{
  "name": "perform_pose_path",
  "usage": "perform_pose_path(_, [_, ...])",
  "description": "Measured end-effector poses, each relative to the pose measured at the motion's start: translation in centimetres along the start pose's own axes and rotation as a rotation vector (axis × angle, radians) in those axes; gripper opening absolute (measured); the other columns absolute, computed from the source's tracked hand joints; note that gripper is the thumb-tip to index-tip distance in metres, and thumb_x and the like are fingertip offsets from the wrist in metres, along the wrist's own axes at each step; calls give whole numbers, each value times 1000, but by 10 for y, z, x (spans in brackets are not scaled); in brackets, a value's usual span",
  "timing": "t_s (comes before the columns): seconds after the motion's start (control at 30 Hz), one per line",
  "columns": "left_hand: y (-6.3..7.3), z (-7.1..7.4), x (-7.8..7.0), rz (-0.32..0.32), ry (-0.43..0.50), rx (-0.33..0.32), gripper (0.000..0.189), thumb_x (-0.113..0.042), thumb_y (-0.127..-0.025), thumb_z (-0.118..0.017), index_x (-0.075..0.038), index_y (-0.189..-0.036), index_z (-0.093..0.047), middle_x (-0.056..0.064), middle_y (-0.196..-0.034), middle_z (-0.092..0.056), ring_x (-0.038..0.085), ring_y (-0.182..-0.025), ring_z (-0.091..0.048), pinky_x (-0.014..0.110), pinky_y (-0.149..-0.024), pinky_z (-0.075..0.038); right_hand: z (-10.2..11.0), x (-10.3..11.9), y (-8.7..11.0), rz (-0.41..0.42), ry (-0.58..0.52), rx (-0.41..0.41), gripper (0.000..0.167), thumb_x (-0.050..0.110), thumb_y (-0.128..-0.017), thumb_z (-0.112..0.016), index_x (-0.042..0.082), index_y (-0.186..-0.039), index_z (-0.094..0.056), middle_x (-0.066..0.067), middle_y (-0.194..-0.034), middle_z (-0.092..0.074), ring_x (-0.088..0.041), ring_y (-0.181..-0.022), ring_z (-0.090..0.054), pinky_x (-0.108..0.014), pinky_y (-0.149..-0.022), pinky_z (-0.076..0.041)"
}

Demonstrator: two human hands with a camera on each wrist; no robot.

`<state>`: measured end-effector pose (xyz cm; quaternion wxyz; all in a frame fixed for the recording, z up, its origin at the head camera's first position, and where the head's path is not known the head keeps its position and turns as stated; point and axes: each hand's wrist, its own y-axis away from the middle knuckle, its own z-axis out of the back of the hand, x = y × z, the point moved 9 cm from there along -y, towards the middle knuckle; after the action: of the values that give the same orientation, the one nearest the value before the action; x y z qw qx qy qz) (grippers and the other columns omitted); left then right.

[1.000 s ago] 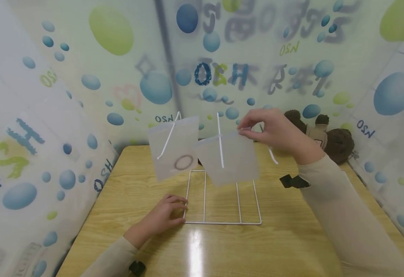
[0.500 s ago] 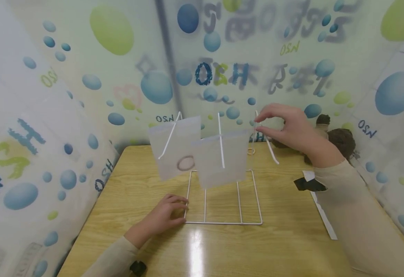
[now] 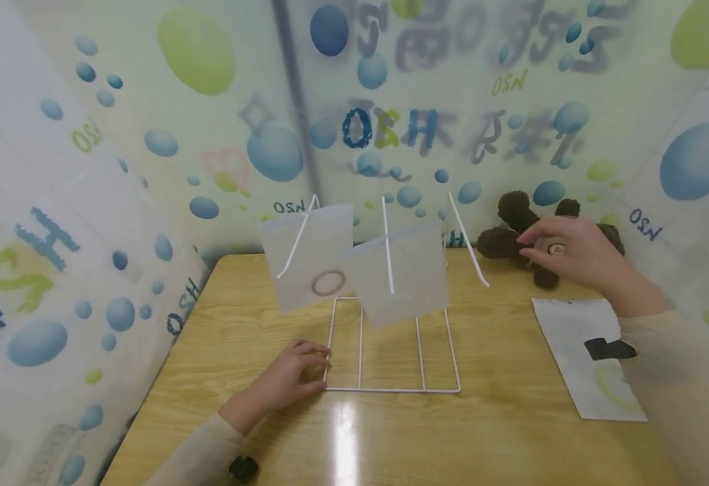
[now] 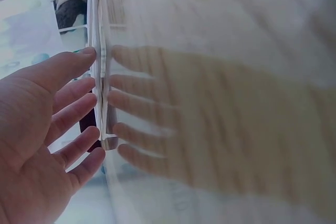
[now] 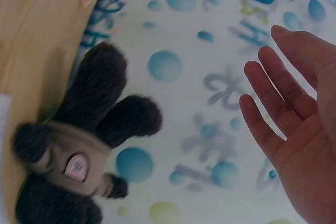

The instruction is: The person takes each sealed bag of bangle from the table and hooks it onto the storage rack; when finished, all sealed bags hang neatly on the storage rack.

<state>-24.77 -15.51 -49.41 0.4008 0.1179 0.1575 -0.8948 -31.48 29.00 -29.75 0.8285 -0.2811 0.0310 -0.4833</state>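
A white wire display rack [image 3: 390, 390] stands on the table with three prongs slanting up over its base. From its left prong hangs a translucent zip bag [image 3: 287, 250] with a grey ring in its lower part. A second zip bag [image 3: 417, 277] hangs on the middle prong, while the right prong [image 3: 468, 239] carries no bag. My left hand [image 3: 284, 378] rests on the table, fingertips at the left wire of the base. Off to the right, my right hand [image 3: 585, 256] is raised with nothing between its loosely bent fingers, as the right wrist view also shows.
A dark brown plush toy [image 5: 73, 150] lies against the back wall, partly behind my right hand in the head view. On the right of the table lies a white sheet or bag [image 3: 566, 358] with a yellow-green ring. Walls printed with bubbles enclose the wooden table [image 3: 233, 310].
My right hand has let go of the middle bag's top edge and moved right, away from the rack. The bag swings a little. The left hand stays put; the white sheet comes into view.
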Motion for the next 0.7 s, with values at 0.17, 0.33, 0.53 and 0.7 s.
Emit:
perform_pose_path(0.17, [0,1,1,9,-5,17,38,-30,-82,-85,-15,-115,-75,5,-135,-67,30,-124,-56,54,-106,-48,-10,-37,30,-27,17,26,22,8,-81,-86,20,-98,-77,4,-94,-76,-12,-81,-68,-25,-68,-51])
perform_pose_path(0.33, [0,3,2,18,-10,12,37,-29,-81,-85,-14,-114,-76,6,-135,-68,30,-124,-56,55,-106,-47,-25,-74,56,-103,45,117,20,8,-84,-84,13,-102,-76,-2,-96,-76,-29,-90,-71,-42,-78,-58])
perform_pose_path(0.53, [-2,2,0,4,-24,17,37,-28,-82,-85,-13,-114,-75,6,-135,-68,30,-123,-57,55,-106,-47,-39,-114,81,-211,31,211,17,10,-88,-80,6,-104,-76,-6,-96,-76,-32,-89,-71,-43,-76,-58])
perform_pose_path(0.7, [-2,2,-2,2,-20,18,36,-27,-83,-85,-13,-114,-76,7,-134,-68,30,-122,-57,55,-106,-47,-55,-151,104,-366,-15,314,27,17,-94,-75,-2,-113,-72,-20,-105,-74,-43,-100,-66,-61,-87,-53])
